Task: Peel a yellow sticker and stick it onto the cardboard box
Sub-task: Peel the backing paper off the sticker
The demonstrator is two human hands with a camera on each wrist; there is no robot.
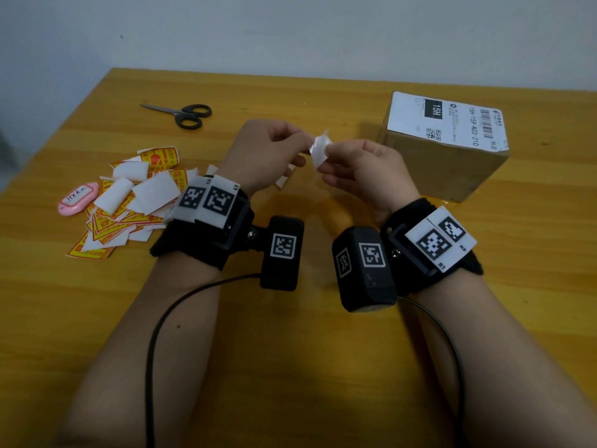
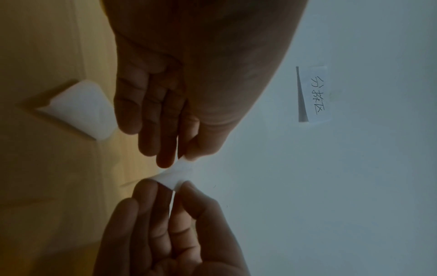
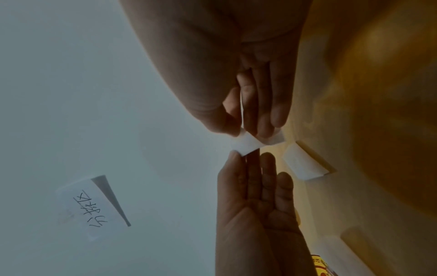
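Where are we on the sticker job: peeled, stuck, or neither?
Neither yet. Done: one piece is picked from the pile of yellow-and-white sticker pieces. In hand: the left hand and right hand both pinch a small white-backed sticker piece above the wooden table, apparently working at the peel. Left: finish separating it and press it onto the brown cardboard box, which shows only its white shipping label.

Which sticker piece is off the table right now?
The small white piece pinched between the left hand and right hand; the other pieces lie heaped on the table.
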